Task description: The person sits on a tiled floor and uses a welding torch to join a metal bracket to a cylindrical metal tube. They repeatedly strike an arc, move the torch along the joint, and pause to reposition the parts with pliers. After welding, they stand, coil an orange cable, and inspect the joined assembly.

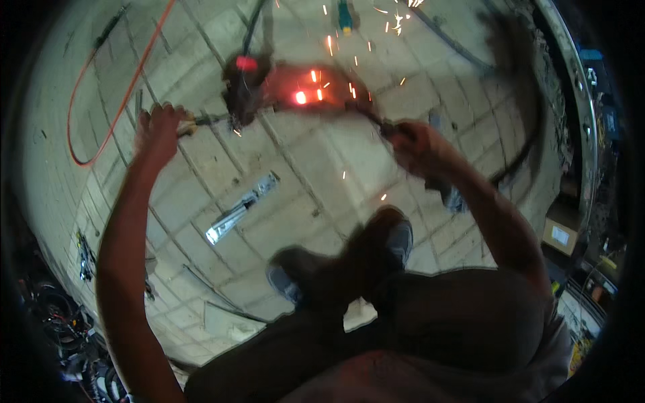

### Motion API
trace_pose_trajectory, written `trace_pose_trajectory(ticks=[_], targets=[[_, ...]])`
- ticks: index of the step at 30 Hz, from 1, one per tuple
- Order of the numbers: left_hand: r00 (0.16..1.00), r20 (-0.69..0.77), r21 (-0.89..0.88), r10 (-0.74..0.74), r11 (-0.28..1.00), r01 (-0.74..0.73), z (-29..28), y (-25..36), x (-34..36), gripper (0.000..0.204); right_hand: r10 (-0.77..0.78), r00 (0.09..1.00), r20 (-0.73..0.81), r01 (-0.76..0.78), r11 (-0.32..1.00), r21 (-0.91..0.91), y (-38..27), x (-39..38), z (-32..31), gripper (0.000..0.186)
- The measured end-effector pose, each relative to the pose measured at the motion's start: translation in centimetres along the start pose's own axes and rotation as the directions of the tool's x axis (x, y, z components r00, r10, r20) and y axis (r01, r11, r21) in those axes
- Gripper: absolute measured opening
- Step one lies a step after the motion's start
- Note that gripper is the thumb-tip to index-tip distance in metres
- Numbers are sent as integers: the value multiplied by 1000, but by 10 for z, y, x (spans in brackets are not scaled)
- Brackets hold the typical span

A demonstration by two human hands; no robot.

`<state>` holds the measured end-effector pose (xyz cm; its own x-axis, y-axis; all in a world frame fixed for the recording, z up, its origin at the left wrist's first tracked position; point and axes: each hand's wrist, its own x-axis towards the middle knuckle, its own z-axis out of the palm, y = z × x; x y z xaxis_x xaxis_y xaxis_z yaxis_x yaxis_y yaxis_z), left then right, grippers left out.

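My left hand [160, 127] is closed around a slim tool with a pale yellowish handle [191, 125]. Its dark shaft reaches toward a dark lump [242, 91] with a red patch on top; what this lump is I cannot tell. My right hand [418, 144] is wrapped round a dark handle [387, 129]. From there a thin dark bar runs into a blurred reddish shape [336, 87] between my hands, with a bright glowing spot at its lower left. Orange sparks fly around it. Smear and glare hide how these parts join.
A shiny metal strip [242, 207] lies on the paved floor [282, 161] in front of my shoes. An orange cable [72, 127] loops at left. A teal-green object [345, 17] lies at the far side. A cardboard box [562, 228] stands at right; dark clutter [57, 322] lies at lower left.
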<state>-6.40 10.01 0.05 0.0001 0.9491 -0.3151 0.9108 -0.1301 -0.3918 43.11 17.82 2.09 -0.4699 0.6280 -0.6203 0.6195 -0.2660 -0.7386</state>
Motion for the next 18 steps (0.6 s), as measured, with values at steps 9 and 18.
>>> trace_pose_trajectory(ticks=[9, 18], targets=[[997, -78, 39, 19, 999, -16, 13, -13, 1, 69, -114, 992, -51, 78, 884, -462, -10, -4, 12, 50], [996, -81, -16, 20, 1000, -21, 4, -14, 0, 69, -161, 984, -77, 109, 883, -457, -18, 5, 11, 45]])
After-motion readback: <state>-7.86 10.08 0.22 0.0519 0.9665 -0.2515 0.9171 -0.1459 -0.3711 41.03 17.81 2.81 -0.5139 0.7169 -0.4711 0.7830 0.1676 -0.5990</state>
